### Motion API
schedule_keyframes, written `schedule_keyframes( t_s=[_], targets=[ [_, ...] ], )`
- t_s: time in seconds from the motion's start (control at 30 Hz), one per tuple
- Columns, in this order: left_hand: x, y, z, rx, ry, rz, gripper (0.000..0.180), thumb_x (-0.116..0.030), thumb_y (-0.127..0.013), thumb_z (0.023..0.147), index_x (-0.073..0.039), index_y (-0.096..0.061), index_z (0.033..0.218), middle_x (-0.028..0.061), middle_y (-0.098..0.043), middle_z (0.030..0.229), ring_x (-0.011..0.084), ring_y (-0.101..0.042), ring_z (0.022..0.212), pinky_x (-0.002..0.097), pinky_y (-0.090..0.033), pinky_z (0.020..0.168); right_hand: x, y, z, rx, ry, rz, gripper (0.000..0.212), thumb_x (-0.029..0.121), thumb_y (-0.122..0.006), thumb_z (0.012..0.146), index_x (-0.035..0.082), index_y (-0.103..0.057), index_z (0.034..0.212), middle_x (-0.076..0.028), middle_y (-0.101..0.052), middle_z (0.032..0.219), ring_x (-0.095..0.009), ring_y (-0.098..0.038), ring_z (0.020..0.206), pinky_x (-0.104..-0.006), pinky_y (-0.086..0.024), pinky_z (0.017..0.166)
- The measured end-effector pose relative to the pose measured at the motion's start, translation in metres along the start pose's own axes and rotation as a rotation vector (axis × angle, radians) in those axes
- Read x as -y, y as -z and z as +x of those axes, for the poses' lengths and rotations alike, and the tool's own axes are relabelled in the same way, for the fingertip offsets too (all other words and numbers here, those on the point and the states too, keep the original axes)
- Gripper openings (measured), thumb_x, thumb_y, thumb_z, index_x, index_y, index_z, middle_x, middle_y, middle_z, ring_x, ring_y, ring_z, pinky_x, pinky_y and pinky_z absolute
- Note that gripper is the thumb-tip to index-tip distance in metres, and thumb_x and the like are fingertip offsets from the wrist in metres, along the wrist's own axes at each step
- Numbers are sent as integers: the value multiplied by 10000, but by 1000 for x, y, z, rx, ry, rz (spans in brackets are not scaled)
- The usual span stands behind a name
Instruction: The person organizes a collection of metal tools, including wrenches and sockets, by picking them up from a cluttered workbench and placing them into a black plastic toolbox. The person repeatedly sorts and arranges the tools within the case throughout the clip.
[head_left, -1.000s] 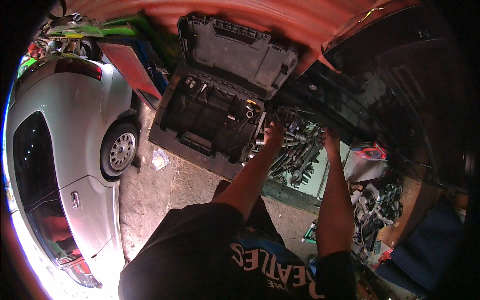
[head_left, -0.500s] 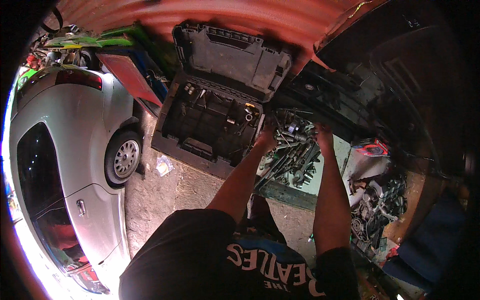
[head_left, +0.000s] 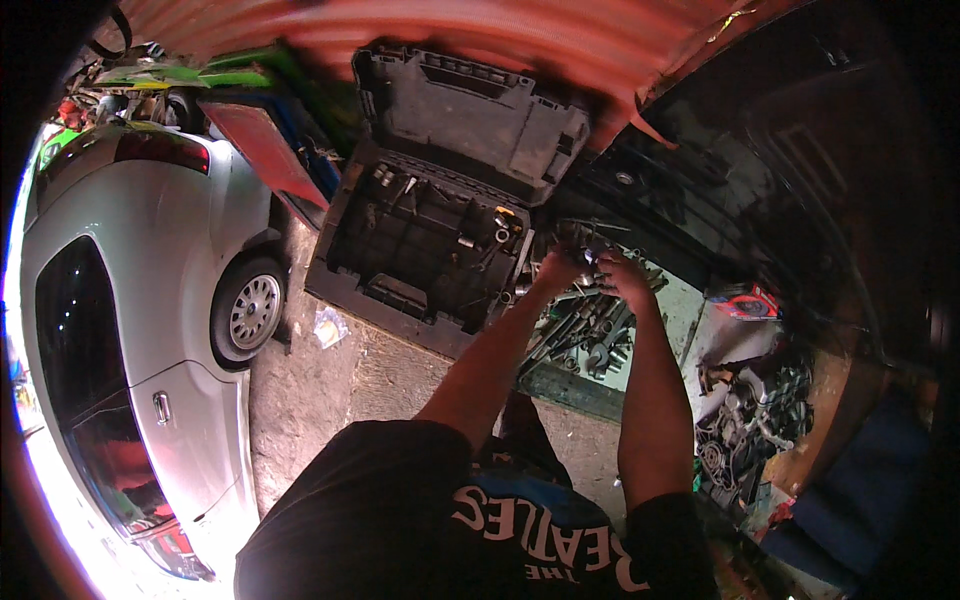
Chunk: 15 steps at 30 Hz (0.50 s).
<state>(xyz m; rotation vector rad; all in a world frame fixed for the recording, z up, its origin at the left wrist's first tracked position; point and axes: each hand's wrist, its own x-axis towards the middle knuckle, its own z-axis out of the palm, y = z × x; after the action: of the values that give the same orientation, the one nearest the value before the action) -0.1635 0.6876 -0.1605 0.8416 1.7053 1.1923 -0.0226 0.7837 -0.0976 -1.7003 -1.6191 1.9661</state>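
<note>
Over a pile of metal hand tools [head_left: 590,335], my left hand [head_left: 562,270] and my right hand [head_left: 626,280] are close together. A small shiny metal piece [head_left: 590,258] shows between them, too small to name. The fingers of both hands are bent and closed; what exactly each one grips is hidden. Wrenches and other steel tools lie jumbled below my wrists in a shallow tray [head_left: 570,390]. Left of my left hand is an open black tool case [head_left: 400,290], with a few sockets and a ring-shaped metal part in it.
A silver car [head_left: 150,330] stands along the left. Past the tray on the right are a red package [head_left: 745,302] and a heap of metal engine parts [head_left: 750,410]. A red corrugated sheet [head_left: 450,25] and a dark panel [head_left: 780,150] rise behind.
My right hand has moved left, in toward my left hand. My left hand has shifted slightly right over the tools. The view has turned a little.
</note>
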Motion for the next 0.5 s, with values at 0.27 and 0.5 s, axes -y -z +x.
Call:
schedule_keyframes(
  t_s=[0.27,0.5],
  targets=[
    [22,-2,21,-129,-9,-331,536,-339,-720,723,-31,-586,1141,176,-657,1060,314,-634,990,388,-478,863,-17,-11,41,120,222,-327,307,158,-653,838,116,-593,1136,-22,-616,905,-146,-601,751,-336,-535,685],
    [2,40,-2,-113,192,80,393,-332,-597,853,-152,-593,1202,136,-664,1057,281,-635,993,384,-508,828,-29,-19,60,119,209,-278,271,114,-653,850,44,-601,1107,-47,-621,905,-129,-611,721,-271,-546,607]
  ],
)
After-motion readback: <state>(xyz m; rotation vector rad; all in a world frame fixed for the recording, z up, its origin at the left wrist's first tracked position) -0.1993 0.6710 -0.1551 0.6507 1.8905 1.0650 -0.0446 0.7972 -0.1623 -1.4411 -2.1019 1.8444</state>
